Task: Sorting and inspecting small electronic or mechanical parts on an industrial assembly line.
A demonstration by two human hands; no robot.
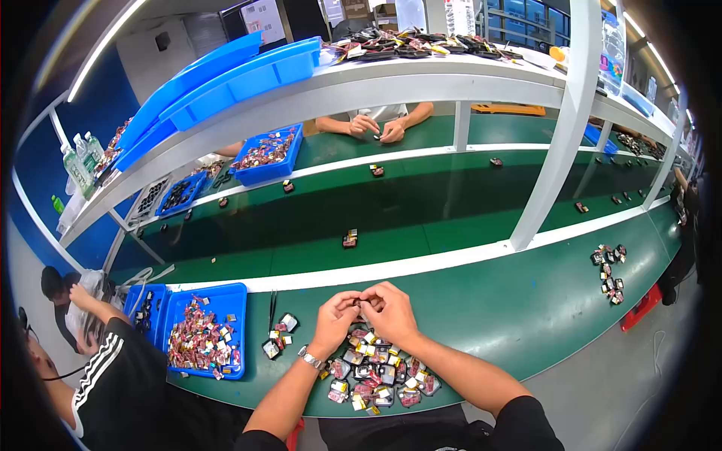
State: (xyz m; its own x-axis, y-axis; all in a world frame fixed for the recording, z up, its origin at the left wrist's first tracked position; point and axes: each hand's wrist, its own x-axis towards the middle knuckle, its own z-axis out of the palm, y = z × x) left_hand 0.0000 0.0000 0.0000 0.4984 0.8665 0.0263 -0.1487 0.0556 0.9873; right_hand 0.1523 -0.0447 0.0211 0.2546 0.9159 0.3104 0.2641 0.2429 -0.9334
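Firstly, bench [481, 319]: green-topped, long, curving across the lower half of the frame to the right edge.

Belt [436, 214]: dark green, behind a white rail, mid-frame; small units spaced along it, a single one [350, 238] at centre. These probably count as passed on, though their finish cannot be checked.

Blue tray [242, 353]: lower left, well stocked with loose red, yellow and white parts [201, 331]; by this, much supply seems left.

Second blue tray [158, 289]: just left of it, holding dark pieces.

Heap of units [376, 376]: lower centre, below the hands; clear-and-black cases with red and yellow inside. Whether finished or waiting, cannot tell; if waiting, most of the batch remains.

Left hand [336, 322] and right hand [389, 312]: lower centre, thumbs and fingers closed together, pinching one small dark piece between them. That unit is judged midway, in hand and not yet released.

Cluster of units [608, 274]: right of frame, apart from the heap; status unclear.

Tweezers [272, 310]: dark, lying left of the left hand, unused at present.

Small dark piece [360, 302]: between the fingertips, mostly hidden; details cannot be read.
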